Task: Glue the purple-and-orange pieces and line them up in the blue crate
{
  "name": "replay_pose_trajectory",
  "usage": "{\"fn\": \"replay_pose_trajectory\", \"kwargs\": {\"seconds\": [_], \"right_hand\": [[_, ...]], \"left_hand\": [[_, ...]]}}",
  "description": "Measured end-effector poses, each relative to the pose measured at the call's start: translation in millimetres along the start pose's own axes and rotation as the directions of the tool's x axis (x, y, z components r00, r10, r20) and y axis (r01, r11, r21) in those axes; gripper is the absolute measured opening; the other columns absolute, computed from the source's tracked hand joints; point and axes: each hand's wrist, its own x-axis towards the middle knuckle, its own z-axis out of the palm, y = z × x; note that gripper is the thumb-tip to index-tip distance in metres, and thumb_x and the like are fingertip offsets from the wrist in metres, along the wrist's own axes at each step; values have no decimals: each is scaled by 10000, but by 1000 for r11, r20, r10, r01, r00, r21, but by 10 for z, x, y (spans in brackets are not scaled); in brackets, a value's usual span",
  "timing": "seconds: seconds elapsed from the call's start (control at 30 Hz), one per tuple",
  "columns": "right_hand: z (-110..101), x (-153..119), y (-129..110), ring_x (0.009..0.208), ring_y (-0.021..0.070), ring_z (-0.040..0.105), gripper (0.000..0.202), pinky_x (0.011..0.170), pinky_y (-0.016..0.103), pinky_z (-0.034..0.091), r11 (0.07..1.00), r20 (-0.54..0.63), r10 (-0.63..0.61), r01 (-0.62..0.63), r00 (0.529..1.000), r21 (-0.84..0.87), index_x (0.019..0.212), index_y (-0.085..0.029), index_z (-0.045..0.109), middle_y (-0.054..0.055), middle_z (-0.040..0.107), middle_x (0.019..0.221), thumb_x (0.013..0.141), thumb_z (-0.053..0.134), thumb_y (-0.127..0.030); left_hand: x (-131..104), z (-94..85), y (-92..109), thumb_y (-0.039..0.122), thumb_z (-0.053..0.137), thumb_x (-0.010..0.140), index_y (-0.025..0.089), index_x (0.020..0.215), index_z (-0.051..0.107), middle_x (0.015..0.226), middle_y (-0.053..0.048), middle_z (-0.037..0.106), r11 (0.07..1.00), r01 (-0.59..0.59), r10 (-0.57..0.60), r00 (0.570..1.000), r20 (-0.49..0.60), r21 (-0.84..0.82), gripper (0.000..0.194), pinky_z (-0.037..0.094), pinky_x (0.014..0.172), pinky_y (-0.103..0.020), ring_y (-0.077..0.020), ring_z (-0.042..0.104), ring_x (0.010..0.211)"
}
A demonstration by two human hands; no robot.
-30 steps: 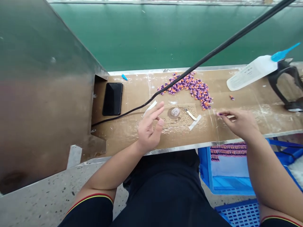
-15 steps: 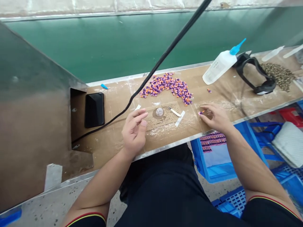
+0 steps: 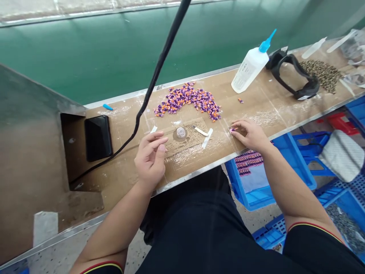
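On the right side of the worktop, my right hand [image 3: 248, 135] pinches a small purple-and-orange piece [image 3: 232, 130] between thumb and forefinger, low over the cardboard. My left hand [image 3: 150, 158] hovers beside a taped-down cardboard patch [image 3: 186, 146], fingers loosely curled and apart, with nothing visible in them. A small clear round cup [image 3: 180, 132] stands on a wet spot of that patch. Right of the cup lies a thin cream-handled tool [image 3: 201, 131] near a strip of white tape [image 3: 207, 138]. Behind them spreads an arc-shaped pile of similar purple-and-orange pieces [image 3: 205, 101].
A white squeeze bottle [image 3: 248, 72] with a blue nozzle leans at the back. Further right are a black strap-like frame [image 3: 296, 82] and a heap of metallic bits [image 3: 322, 74]. A phone [image 3: 98, 137] lies left. A black cable [image 3: 151, 82] crosses. Below sits a blue crate [image 3: 264, 201] with rows of pieces.
The view has turned, so the bench contents appear further left. My right hand still pinches the small piece; my left hand keeps about the same pose beside the patch.
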Motion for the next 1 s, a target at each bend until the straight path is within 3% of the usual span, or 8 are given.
{"fn": "replay_pose_trajectory", "kwargs": {"seconds": [0.2,0.53,0.87,1.0], "right_hand": [[-57,142,88,1038,288,747,70,991,528,615,994,112,-103,106,988,-20,907,-262,753,92,806,1088,958,717,-294],[-127,179,131,1165,344,723,164,1072,591,585,982,200,-102,131,974,-139,924,-280,787,124,783,1220,1022,659,-311],[-116,192,90,1128,341,742,169,1033,586,601,985,181,-88,112,980,-129,890,-284,761,125,792,1184,1012,652,-328],[-163,200,-72,1112,333,757,185,1011,563,611,995,186,-47,62,981,-78,862,-277,746,120,812,1141,1003,655,-355]], "left_hand": [[15,-16,1,324,686,1063,308,1154,840,1264,-97,751,1000,8,-8,1000,5,16,180,683,994,-495,-272,743,1180],[47,6,-62,234,685,1043,270,1150,824,1211,-75,774,989,-117,121,992,-42,93,179,681,938,-401,-216,771,1118],[31,-18,-58,219,663,1053,297,1192,800,1289,-68,743,992,-112,113,993,-21,61,211,700,940,-407,-210,764,1124],[49,-43,-24,196,656,1052,270,1173,798,1269,-74,756,990,-115,116,993,-14,86,201,685,993,-392,-201,764,1139]]}}
